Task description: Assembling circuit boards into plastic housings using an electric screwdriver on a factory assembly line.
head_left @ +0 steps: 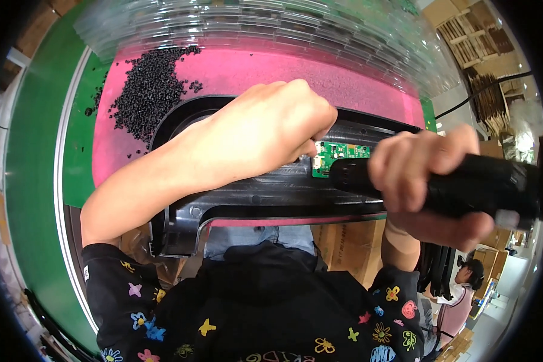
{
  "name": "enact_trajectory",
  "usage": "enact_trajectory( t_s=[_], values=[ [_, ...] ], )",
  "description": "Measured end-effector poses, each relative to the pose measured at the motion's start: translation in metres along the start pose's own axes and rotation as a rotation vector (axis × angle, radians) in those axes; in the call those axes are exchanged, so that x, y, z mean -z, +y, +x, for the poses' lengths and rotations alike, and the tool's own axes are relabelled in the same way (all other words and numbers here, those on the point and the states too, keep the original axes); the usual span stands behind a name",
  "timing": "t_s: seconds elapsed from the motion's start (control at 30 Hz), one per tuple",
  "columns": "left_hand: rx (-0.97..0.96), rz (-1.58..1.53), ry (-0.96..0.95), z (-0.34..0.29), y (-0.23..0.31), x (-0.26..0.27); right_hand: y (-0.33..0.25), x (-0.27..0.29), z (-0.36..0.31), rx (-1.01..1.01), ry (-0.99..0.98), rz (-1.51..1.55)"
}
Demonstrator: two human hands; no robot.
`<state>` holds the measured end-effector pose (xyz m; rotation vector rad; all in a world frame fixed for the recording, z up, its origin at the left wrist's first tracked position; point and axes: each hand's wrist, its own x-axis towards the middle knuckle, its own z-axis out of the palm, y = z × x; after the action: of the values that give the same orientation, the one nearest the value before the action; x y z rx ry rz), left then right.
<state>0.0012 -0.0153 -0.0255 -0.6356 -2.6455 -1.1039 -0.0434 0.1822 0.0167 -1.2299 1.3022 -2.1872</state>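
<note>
A black plastic housing [253, 196] lies in front of me, with a green circuit board [320, 171] inside it. My right hand [419, 172] is wrapped round a black electric screwdriver [495, 184]. Its narrow end reaches over the board and covers part of it; the bit is hidden from view. My left hand [277, 120] is closed just beside the board's left edge, fingertips low and pressed together. Whatever those fingers may hold is hidden behind the hand.
Many small black screws [151, 90] are heaped on the pink mat [235, 63] at the left. Stacked clear plastic trays [253, 27] line the back. A green table surface [33, 133] extends left. A black cable [485, 90] hangs at right; another person [458, 301] sits beyond.
</note>
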Motion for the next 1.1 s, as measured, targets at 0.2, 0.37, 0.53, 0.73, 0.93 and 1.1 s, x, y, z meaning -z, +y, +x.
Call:
enact_trajectory(
  t_s=[0.2, 0.37, 0.53, 0.73, 0.93, 1.1],
  values=[
    [-0.165, -0.226, -0.104, 0.01, 0.007, -0.002, -0.025, 0.009, 0.003, 0.282, -0.002, 0.088],
    [-0.203, -0.326, -0.067, 0.015, 0.015, 0.003, -0.034, 0.013, 0.0, 0.348, 0.023, 0.162],
    [-0.123, -0.278, -0.073, 0.014, 0.017, 0.003, -0.04, 0.025, -0.002, 0.196, 0.0, -0.019],
    [-0.182, -0.262, 0.055, 0.017, 0.008, 0.005, -0.025, 0.06, -0.02, 0.033, 0.162, -0.102],
    [-0.174, -0.311, 0.241, 0.016, 0.015, 0.004, -0.016, 0.059, -0.022, 0.014, 0.216, -0.178],
    [-0.158, -0.274, 0.24, 0.018, 0.012, 0.0, -0.009, 0.063, -0.018, -0.02, 0.194, -0.134]
  ],
)
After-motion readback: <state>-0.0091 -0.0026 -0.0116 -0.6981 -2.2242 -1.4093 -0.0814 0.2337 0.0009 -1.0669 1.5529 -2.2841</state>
